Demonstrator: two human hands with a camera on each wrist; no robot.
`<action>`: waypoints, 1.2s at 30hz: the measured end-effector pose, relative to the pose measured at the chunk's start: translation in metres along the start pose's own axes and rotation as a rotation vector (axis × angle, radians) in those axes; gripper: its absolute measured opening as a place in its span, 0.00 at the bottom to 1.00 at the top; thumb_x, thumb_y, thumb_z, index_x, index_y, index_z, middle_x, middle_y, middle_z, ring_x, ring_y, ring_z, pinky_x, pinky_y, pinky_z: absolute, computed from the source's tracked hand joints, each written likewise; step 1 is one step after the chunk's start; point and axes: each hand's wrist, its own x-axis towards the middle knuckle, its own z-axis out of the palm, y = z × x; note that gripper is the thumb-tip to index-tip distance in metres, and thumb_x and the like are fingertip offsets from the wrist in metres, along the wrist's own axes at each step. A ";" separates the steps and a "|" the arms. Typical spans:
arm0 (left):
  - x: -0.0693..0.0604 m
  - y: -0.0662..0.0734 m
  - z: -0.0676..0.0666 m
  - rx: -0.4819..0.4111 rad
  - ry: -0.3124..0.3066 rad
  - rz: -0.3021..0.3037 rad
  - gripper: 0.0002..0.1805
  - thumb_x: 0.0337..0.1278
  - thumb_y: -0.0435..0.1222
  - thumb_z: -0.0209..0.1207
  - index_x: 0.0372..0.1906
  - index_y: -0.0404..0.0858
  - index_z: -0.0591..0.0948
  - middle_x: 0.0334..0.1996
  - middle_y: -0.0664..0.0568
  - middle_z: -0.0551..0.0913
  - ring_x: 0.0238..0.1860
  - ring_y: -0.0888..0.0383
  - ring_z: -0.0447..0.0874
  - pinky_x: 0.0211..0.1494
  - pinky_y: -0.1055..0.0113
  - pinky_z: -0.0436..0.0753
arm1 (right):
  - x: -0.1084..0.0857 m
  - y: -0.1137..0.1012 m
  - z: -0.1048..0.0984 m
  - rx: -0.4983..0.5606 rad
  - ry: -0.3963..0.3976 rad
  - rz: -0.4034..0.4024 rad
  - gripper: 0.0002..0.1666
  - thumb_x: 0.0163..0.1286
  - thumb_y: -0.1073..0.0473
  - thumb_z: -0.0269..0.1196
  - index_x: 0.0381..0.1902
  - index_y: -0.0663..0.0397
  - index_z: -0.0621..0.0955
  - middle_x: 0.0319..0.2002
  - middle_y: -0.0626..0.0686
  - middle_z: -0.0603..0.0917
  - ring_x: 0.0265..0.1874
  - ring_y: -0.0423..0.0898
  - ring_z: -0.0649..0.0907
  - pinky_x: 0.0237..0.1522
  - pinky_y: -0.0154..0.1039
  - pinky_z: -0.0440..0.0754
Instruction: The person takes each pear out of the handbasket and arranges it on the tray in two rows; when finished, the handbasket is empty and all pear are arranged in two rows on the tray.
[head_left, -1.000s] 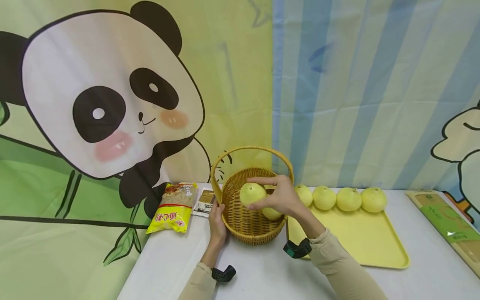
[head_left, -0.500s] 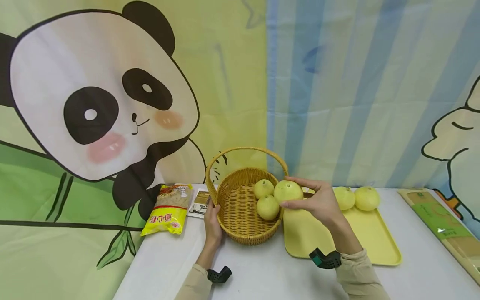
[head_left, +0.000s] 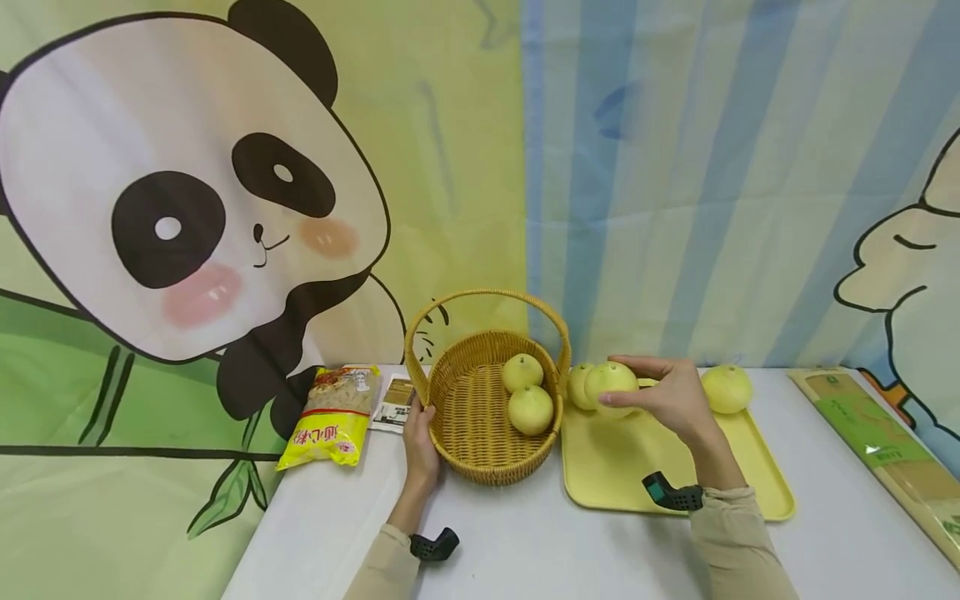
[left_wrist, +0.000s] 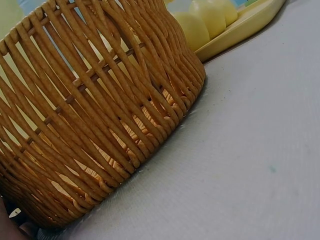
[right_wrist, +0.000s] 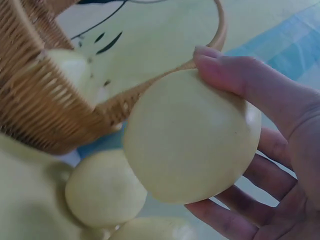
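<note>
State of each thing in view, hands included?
Basket: upright, handle up, two fruits inside
Left hand: holding basket's side
Right hand: gripping one fruit
Tray: flat, other fruits on it
Yellow bag: filled, seal unclear
Small packet: lying flat, seal unclear
Green-banded package: lying flat

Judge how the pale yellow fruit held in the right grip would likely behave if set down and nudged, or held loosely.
The pale yellow fruit would probably roll, since its outline is nearly round. Its smooth-looking skin might make it slip if held loosely. It seems likely firm: no dent is visible where the right grip holds it.
</note>
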 end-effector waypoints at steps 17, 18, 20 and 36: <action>0.001 -0.003 -0.007 0.002 0.011 -0.009 0.32 0.79 0.40 0.38 0.84 0.43 0.63 0.79 0.43 0.69 0.78 0.45 0.68 0.71 0.76 0.68 | 0.013 0.039 0.023 -0.027 -0.133 -0.089 0.33 0.46 0.50 0.88 0.52 0.51 0.92 0.49 0.54 0.93 0.44 0.46 0.93 0.45 0.36 0.89; 0.001 -0.003 -0.007 -0.001 0.009 -0.008 0.32 0.79 0.40 0.38 0.84 0.43 0.63 0.79 0.43 0.69 0.78 0.44 0.68 0.71 0.75 0.68 | 0.014 0.040 0.024 -0.033 -0.137 -0.093 0.33 0.46 0.49 0.88 0.51 0.52 0.92 0.49 0.54 0.93 0.43 0.45 0.93 0.44 0.36 0.89; 0.001 -0.003 -0.006 -0.004 0.006 -0.009 0.32 0.79 0.40 0.38 0.83 0.43 0.63 0.79 0.43 0.70 0.78 0.45 0.69 0.72 0.73 0.69 | 0.013 0.041 0.026 -0.042 -0.144 -0.096 0.32 0.46 0.49 0.87 0.50 0.52 0.92 0.48 0.55 0.93 0.41 0.45 0.92 0.43 0.36 0.89; 0.002 -0.003 0.000 0.002 -0.011 -0.004 0.33 0.79 0.40 0.38 0.84 0.43 0.61 0.81 0.44 0.67 0.80 0.45 0.66 0.72 0.78 0.66 | 0.010 0.049 0.030 -0.058 -0.169 -0.086 0.25 0.45 0.51 0.88 0.42 0.51 0.94 0.43 0.52 0.94 0.40 0.41 0.92 0.42 0.33 0.88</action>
